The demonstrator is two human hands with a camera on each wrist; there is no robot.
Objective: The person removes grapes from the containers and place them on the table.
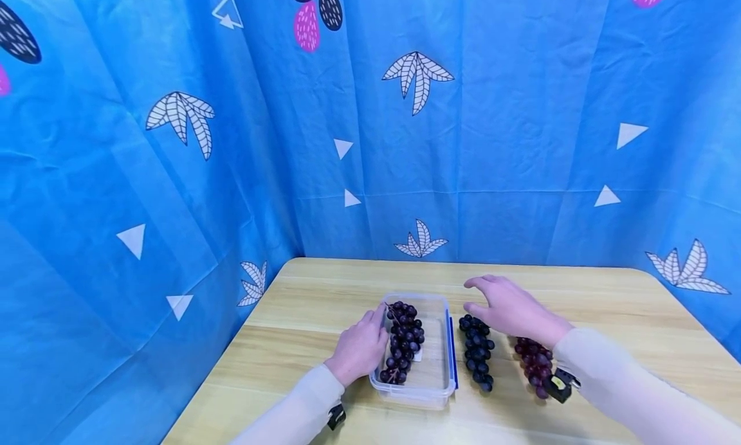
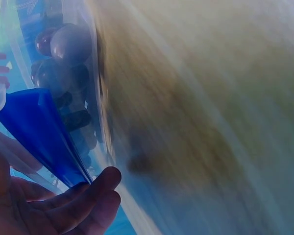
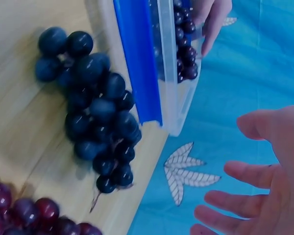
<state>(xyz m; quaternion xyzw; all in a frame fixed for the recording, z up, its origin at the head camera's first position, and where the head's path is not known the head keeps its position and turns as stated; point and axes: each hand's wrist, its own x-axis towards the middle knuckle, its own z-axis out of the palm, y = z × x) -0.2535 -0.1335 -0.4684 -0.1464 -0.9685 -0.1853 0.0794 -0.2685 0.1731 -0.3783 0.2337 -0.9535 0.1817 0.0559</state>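
My left hand [image 1: 360, 343] grips the left wall of a clear plastic food container [image 1: 434, 355]. In the left wrist view its fingers [image 2: 85, 205] curl by a blue latch flap [image 2: 41, 134]. A bunch of dark purple grapes [image 1: 403, 336] lies lengthwise inside, along the container's left half. My right hand [image 1: 512, 308] hovers right of the container with fingers spread and holds nothing. Below and left of it, a bunch of blue-black grapes [image 1: 478, 355] lies on the table. A red grape bunch [image 1: 534, 358] is partly covered by my right forearm.
The light wooden table [image 1: 278, 348] has rounded far corners. A blue patterned curtain [image 1: 509, 143] hangs behind it and along the left side. Another blue latch flap [image 3: 139, 68] hangs down the container's right side, beside the blue-black grapes.
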